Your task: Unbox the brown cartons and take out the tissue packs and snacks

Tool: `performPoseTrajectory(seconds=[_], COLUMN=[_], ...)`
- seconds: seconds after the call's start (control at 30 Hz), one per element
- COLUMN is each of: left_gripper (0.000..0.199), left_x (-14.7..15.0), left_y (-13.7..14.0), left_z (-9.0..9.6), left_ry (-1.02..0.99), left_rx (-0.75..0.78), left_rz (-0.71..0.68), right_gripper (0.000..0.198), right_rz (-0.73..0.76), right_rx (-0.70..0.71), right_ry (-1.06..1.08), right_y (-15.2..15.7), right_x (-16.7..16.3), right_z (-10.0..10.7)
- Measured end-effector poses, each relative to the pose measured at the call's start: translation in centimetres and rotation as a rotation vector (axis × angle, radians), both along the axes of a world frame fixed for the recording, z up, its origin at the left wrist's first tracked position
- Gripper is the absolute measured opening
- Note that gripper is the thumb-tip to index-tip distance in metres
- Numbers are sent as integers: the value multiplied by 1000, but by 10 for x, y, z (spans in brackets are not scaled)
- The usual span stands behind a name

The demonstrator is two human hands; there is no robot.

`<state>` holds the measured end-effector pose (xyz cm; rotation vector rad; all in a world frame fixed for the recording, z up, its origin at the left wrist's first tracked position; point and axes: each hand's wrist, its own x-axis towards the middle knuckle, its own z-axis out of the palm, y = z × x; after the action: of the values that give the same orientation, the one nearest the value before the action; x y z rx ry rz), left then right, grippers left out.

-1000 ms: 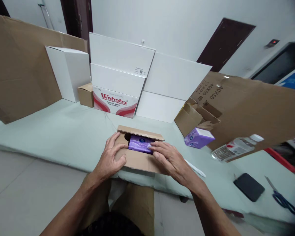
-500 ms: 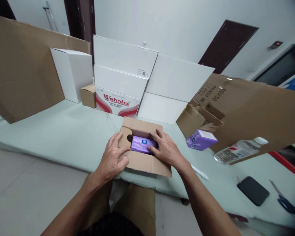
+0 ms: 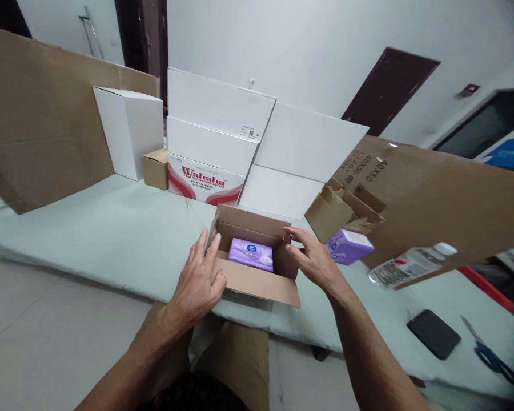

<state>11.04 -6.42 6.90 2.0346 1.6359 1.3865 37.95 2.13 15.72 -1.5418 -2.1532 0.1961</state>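
Standing open: our box (image 3: 257, 283), plain brown cardboard, on the tabletop (image 3: 154, 228), its near flap folded outward toward us.
Pack (image 3: 251, 256): lying flat inside the box, its wrap shiny purple with paler swirls, a round blue emblem on top; we find the lettering under it too small to read.
Left hand (image 3: 198, 278): our fingers spread apart at the box's left end.
Right hand (image 3: 314, 260): our fingers bent, apart from the thumb, at the right end's upper edge.
Second pack (image 3: 354, 252): purple too, with a white face, right of the box.
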Motion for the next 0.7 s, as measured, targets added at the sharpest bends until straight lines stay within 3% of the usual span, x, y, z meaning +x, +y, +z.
performPoseTrajectory(seconds=[0.2,0.37,0.43,0.53,0.6,0.7], left_gripper=[92,99,100,101,101,102], left_x=[-5,-3,-3,-2,-1,0], left_y=[0,0,0,0,1,1], left_z=[8,9,8,6,4,4], left_ry=[-284,-365,-380,-396,-399,-392], left_rx=[-241,-319,-327,-321,-310,-312], left_rz=[31,50,46,47,45,49], right_gripper=[43,35,32,27,29,54], right_rz=[-167,-124,-67,168,306,322], right_rx=[71,76,158,182,85,-102], right_ry=[-363,-750,-800,-766,-746,-816], right_y=[-6,-12,-13,-9,-4,6], right_x=[23,21,14,0,-9,-22], right_z=[3,-4,-3,3,8,19])
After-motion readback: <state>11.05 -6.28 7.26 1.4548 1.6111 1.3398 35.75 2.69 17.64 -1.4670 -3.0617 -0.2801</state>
